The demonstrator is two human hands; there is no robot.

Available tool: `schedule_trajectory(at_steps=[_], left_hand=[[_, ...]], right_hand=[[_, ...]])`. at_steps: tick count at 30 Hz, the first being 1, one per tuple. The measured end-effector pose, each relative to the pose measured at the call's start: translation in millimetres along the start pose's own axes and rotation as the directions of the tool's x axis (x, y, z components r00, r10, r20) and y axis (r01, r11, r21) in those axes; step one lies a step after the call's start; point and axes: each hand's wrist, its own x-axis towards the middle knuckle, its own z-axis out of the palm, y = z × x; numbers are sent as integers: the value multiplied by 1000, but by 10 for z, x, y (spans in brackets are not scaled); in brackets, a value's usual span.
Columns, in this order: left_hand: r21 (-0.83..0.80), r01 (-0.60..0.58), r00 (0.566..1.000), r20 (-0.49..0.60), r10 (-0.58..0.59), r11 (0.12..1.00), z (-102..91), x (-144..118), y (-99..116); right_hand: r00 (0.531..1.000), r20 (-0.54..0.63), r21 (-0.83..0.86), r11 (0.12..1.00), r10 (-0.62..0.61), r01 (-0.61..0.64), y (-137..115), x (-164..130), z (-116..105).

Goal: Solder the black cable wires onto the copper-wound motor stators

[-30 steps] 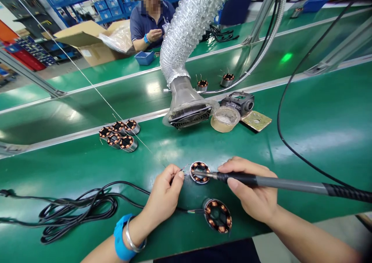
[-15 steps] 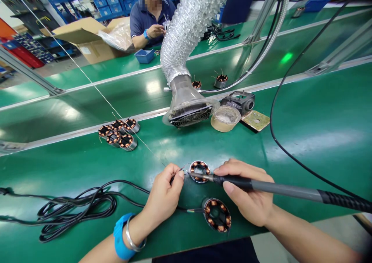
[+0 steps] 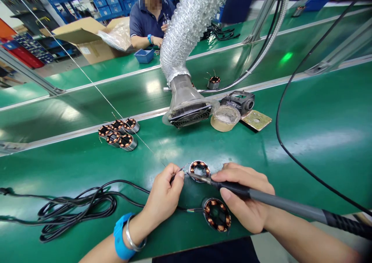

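Note:
My left hand [image 3: 165, 191] pinches the stripped end of a black cable [image 3: 173, 177], with thin wires poking out past the fingertips. In my right hand [image 3: 247, 201] is a soldering iron [image 3: 261, 197], its tip at the wire ends just beyond my left fingers. Whether the tip touches them I cannot tell. Behind the tip sits a motor stator [image 3: 200, 164] with copper windings, flat on the green bench. A second stator [image 3: 224, 217] lies tilted near the bench's front edge, with a cable running to it from under my left hand.
A fume extractor hood [image 3: 190, 108] hangs over the bench. Beside it are a tape roll [image 3: 225, 118] and a black iron stand [image 3: 240, 101]. Several stators [image 3: 127, 141] stand at the left, above coiled black cable [image 3: 84, 208]. Across the belt, a person [image 3: 151, 22] works near a carton [image 3: 90, 42].
The soldering iron's tip has shifted slightly left, and its rear end has dropped. A stator on the belt has moved left. The person opposite has lowered a hand.

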Motion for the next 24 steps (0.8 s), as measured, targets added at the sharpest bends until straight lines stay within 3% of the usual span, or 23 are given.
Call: schedule_trajectory(at_steps=[8, 24], left_hand=[[-3, -6, 1000, 10, 6, 1000, -6, -4, 2], [-17, 2, 1000, 4, -2, 1000, 2, 0, -2]], right_hand=[[998, -68, 37, 999, -12, 15, 25, -15, -15], [1000, 0, 40, 999, -15, 15, 5, -8, -19]])
